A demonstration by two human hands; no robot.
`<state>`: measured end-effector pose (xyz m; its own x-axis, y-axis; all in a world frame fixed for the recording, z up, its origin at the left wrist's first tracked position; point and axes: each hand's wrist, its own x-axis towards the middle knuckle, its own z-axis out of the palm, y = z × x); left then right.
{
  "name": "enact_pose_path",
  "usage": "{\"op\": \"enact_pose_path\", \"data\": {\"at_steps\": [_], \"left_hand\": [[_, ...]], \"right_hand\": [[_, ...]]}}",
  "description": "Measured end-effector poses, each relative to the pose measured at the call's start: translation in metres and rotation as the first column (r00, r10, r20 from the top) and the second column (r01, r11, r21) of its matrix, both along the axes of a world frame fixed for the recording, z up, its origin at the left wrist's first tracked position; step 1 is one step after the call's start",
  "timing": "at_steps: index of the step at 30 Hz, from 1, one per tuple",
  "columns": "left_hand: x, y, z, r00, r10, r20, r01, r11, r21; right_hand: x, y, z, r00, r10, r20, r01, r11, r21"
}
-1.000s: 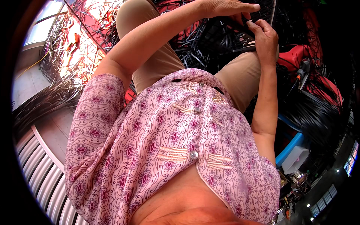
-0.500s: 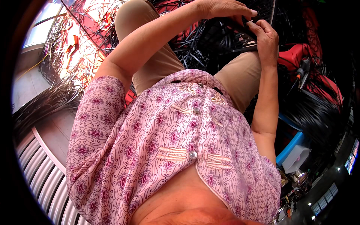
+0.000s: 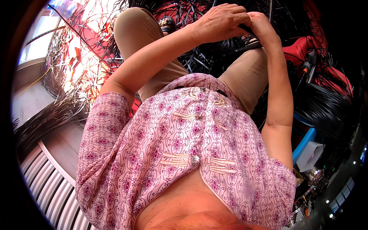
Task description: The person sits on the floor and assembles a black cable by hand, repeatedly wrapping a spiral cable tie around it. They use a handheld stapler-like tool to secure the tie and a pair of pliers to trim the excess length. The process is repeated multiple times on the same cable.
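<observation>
Over my knees, my left hand (image 3: 224,23) and my right hand (image 3: 263,30) meet with their fingertips together. The left one arches over with bent fingers, its tips touching the right hand's fingers. My right hand is closed, its knuckles turned up and its fingers bent inward. What they pinch is mostly hidden under them; only a dark edge shows below. Narrow black plastic strips (image 3: 199,57) lie tangled between my legs, just beneath both hands. A thin greyish strip (image 3: 271,10) rises beyond my right hand.
A sheaf of black strips (image 3: 50,103) lies at left, beside a white slatted seat (image 3: 53,184). At right are a dark tool with an orange band (image 3: 308,63), more black strips (image 3: 326,107), a blue container (image 3: 304,145) and a white tub (image 3: 309,156). Red material (image 3: 299,50) shows beneath.
Both hands have come closer together and now overlap at the fingertips. My left hand moved slightly down and right; my right hand turned knuckles up and shifted up and left.
</observation>
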<state>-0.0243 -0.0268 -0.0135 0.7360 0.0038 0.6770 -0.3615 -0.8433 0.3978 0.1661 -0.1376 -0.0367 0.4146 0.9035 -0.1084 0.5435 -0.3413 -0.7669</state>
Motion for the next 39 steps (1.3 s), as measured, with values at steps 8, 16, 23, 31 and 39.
{"op": "enact_pose_path", "data": {"at_steps": [8, 16, 23, 31, 39], "left_hand": [[0.01, -0.001, -0.016, 0.999, 0.042, 0.016, -0.045, 0.977, 0.206], [0.015, 0.005, 0.006, 0.896, -0.009, -0.444, -0.006, 1.0, -0.031], [0.053, 0.041, -0.001, 0.55, -0.517, -0.656, 0.213, 0.846, -0.488], [0.046, 0.043, 0.0, 0.432, -0.698, -0.571, -0.089, 0.597, -0.797], [0.04, 0.033, 0.01, 0.463, -0.669, -0.581, -0.179, 0.572, -0.801]], "right_hand": [[0.019, 0.004, -0.007, 0.92, 0.289, 0.264, -0.279, 0.957, -0.079], [-0.051, -0.022, 0.031, 0.894, -0.393, 0.217, 0.206, 0.788, 0.58], [-0.099, -0.078, 0.018, 0.601, -0.461, 0.653, -0.012, 0.811, 0.585], [-0.098, -0.065, -0.008, 0.45, -0.429, 0.784, -0.123, 0.839, 0.53], [-0.096, -0.061, 0.0, 0.483, -0.386, 0.786, -0.166, 0.841, 0.515]]}}
